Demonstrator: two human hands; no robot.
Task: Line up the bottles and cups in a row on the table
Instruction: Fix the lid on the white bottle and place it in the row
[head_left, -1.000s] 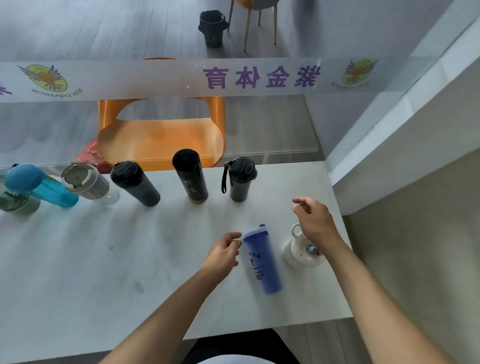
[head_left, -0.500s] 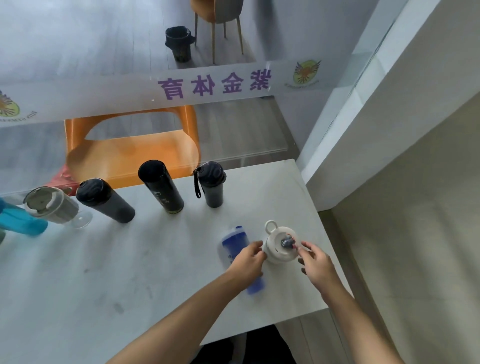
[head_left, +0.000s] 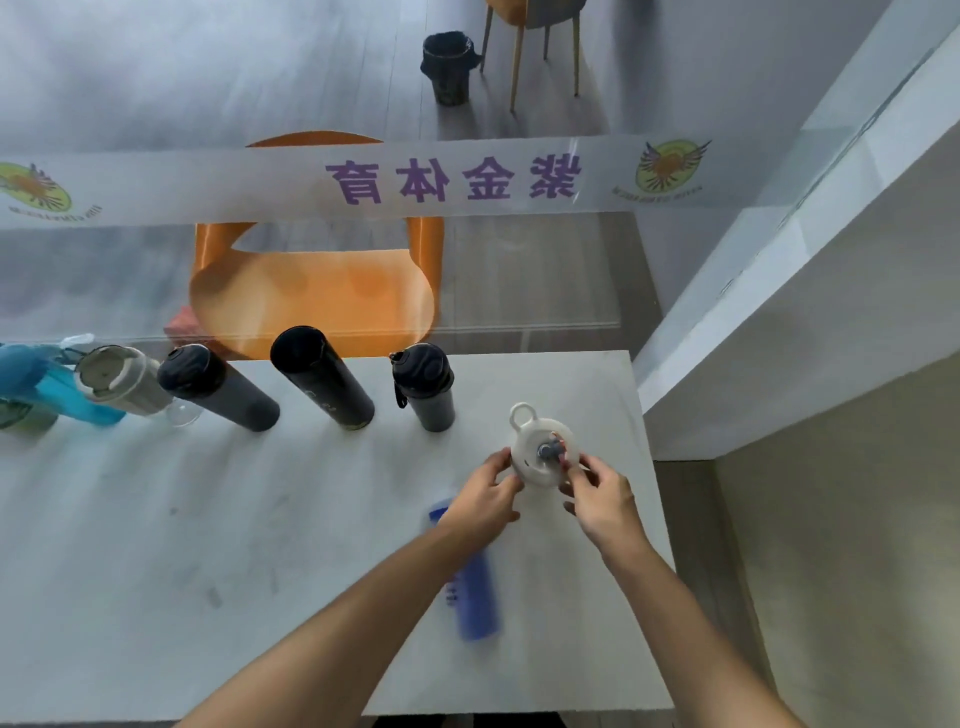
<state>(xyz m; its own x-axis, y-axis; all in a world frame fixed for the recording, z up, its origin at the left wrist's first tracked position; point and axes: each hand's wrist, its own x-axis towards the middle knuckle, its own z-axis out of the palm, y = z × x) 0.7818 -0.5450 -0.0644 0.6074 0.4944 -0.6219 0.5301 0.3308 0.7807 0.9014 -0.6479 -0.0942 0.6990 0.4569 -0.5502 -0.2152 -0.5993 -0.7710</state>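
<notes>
Row along far edge of worktop, left to right: teal bottle at frame edge, grey cup, dark flask, black flask, strap bottle. All upright, near each other, not touching as far as I can tell. Teal end is cut off and something green sits under it, unclear.

Blue bottle stands nearer the front edge, well apart from the row, partly hidden by the left forearm and blurred. White jug sits right of the strap bottle, a bit nearer than the row line, loop handle pointing away.

Left hand curls fingers against the jug's left side, fingertips touching the lid rim. Right hand pinches at the lid's right edge near the centre knob. Both hands are closed on the jug, one each side.

Step in hand, likely: seat the jug as next item in the row. To do it well, grip the body low rather than the lid, since a lid may be loose. Slide or lift it back until level with the strap bottle's base, leaving the same gap as between its neighbours. Watch the right edge of the worktop, which is close. Left forearm passes over the blue bottle, so pull back high to avoid tipping it. Blue bottle likely goes next, though room on the right looks tight.
</notes>
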